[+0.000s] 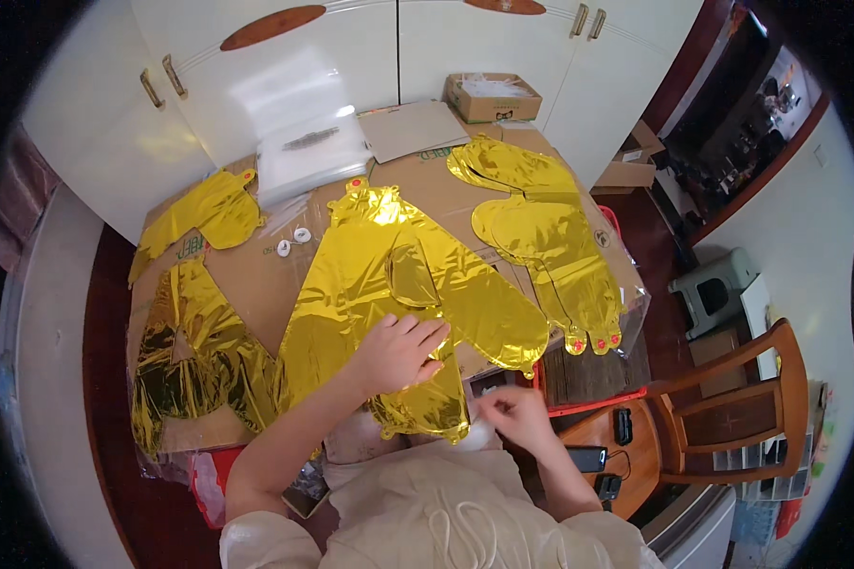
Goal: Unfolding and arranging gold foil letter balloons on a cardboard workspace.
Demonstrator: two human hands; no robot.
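Observation:
Several flat, shiny gold foil balloons lie spread on a cardboard-covered table. The large foil balloon point(351, 275) in the middle lies in front of me, its near end hanging over the table edge toward my lap. My left hand point(399, 353) rests on it with fingers stretched out toward the right. Just beyond the balloon's near right edge is my right hand point(517, 414), thumb and fingers drawn together in a pinch. Whatever those fingertips hold, if anything, is too small to make out.
To the left lie an A-shaped foil balloon point(213, 346) and another gold piece point(199, 213). A foil balloon stack point(541, 228) lies right. Clear plastic bags point(308, 156), white rolls point(301, 234) and a small box point(493, 98) stand farther back. A wooden chair point(731, 408) is at right.

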